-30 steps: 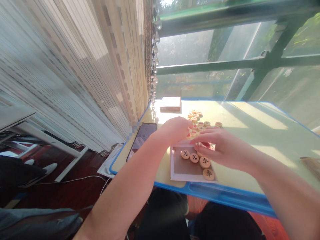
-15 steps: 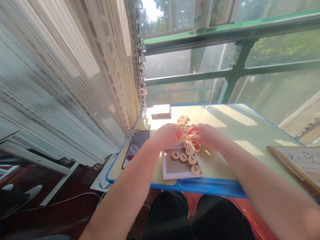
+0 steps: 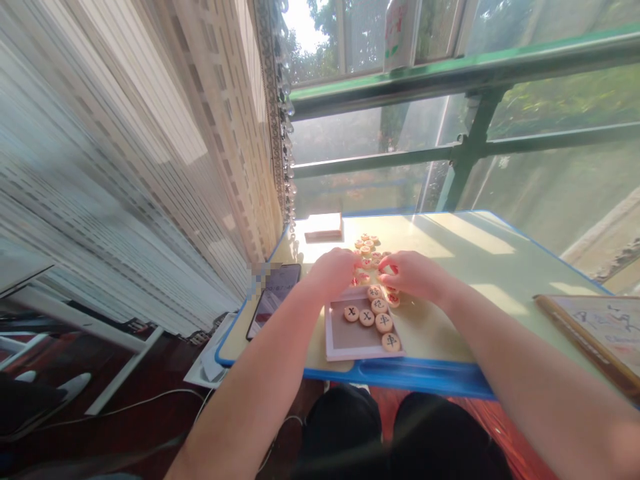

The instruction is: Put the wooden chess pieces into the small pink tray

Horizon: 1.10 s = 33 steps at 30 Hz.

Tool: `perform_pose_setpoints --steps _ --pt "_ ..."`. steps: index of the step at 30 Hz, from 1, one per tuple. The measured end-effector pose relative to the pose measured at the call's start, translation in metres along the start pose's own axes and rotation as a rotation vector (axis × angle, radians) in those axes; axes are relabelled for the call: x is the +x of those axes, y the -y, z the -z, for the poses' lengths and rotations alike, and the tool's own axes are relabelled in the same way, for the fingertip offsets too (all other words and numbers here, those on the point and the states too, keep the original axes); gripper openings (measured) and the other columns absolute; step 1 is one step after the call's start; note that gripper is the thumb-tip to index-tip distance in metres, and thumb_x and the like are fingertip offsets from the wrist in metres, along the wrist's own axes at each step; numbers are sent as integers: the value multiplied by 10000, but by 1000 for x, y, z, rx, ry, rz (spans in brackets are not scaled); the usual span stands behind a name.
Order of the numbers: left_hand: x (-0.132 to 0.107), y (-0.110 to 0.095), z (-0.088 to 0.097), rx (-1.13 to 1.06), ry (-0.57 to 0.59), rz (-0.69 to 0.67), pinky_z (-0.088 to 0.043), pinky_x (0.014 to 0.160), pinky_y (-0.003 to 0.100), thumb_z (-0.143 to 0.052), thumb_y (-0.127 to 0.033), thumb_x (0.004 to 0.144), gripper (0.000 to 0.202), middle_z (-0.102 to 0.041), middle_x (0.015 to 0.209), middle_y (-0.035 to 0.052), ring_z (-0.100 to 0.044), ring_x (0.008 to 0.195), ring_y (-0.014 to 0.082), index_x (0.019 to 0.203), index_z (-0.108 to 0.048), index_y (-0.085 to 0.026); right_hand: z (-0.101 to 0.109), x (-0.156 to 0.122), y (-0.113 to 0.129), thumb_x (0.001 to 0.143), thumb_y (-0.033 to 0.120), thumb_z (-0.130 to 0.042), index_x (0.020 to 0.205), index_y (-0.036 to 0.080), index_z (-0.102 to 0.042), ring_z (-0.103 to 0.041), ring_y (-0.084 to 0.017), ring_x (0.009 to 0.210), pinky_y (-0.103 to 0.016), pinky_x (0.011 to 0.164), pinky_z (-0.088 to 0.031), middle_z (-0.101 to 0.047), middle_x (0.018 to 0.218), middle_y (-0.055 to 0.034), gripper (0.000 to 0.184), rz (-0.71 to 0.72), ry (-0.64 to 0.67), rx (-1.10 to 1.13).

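Note:
My left hand (image 3: pixel 331 272) reaches over the far left side of a shallow box (image 3: pixel 345 339), its curled fingers beside xiangqi pieces with red characters (image 3: pixel 364 277). Most of those fingers are hidden behind the hand, so a grip cannot be made out. Opposite it, my right hand (image 3: pixel 414 275) has thumb and forefinger apart, close to the same red pieces. Inside the box lie several round wooden pieces with black characters (image 3: pixel 367 317), mostly along its right side. Another red piece (image 3: pixel 393 299) rests just outside the box's right edge.
More pieces (image 3: pixel 366 250) are clustered beyond my hands. A closed pale box (image 3: pixel 324 227) sits at the table's far left, and a phone (image 3: pixel 273 300) lies at the left edge. On the right is a wooden-edged board (image 3: pixel 590 333). A curtain (image 3: pixel 220 133) hangs close on the left.
My hands have shifted slightly apart, and more red pieces show between them. The pieces in the box lie as before. The camera view has tilted a little.

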State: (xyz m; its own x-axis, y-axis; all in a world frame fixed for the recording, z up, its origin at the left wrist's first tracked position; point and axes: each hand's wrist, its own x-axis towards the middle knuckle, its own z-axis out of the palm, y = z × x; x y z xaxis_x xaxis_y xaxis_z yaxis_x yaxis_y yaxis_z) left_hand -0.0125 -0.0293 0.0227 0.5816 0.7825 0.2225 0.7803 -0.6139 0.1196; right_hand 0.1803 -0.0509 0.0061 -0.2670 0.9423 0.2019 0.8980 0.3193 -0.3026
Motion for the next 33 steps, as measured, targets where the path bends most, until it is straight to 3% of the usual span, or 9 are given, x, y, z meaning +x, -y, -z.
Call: perform_pose_setpoints --steps 4,7,16,20,23,28,33 --pt "2 4 -1 -95 -73 74 -487 871 329 -408 38 655 514 -674 1068 67 -608 969 197 1039 -668 -184 2 -2 -1 708 305 -539 877 210 -721 -527 -146 603 -246 531 -360 -627 666 -17 265 9 0 20" --pt "3 4 0 -167 -144 103 -478 908 317 -364 59 634 572 -647 1136 63 -589 1037 187 1065 -654 -183 3 -2 -1 719 322 -535 832 208 -722 -530 -151 604 -252 528 -361 -627 657 -20 246 13 -4 15" --pt "4 3 4 -286 -243 89 -490 867 298 -384 -24 755 410 -680 1046 54 -613 952 161 1011 -672 -163 17 -8 3 733 338 -537 817 189 -697 -532 -157 637 -267 578 -391 -628 718 -34 235 4 -184 76" --pt "2 -7 6 -452 -177 38 -506 790 274 -490 -231 828 256 -701 991 35 -630 878 149 985 -684 -179 17 -9 5 742 328 -547 829 176 -687 -541 -178 704 -287 638 -412 -624 721 -41 225 68 -266 102" --pt "0 -15 11 -580 -124 22 -504 721 257 -512 -386 838 303 -707 956 45 -634 842 148 955 -700 -180 16 -9 7 749 310 -561 834 184 -683 -535 -167 681 -287 641 -418 -607 693 -28 195 149 -335 152" --pt "-1 -17 15 -843 -72 88 -491 638 249 -567 -382 804 297 -690 773 48 -608 692 124 913 -716 -149 15 -12 8 757 285 -586 876 197 -691 -554 -161 695 -287 641 -444 -618 739 -34 181 270 -416 255" --pt "0 -13 14 -1119 -42 167 -507 705 284 -635 -364 759 324 -674 834 78 -596 737 122 965 -702 -122 13 -13 8 806 306 -548 977 215 -688 -600 -166 755 -305 659 -489 -651 915 -69 239 318 -472 345"
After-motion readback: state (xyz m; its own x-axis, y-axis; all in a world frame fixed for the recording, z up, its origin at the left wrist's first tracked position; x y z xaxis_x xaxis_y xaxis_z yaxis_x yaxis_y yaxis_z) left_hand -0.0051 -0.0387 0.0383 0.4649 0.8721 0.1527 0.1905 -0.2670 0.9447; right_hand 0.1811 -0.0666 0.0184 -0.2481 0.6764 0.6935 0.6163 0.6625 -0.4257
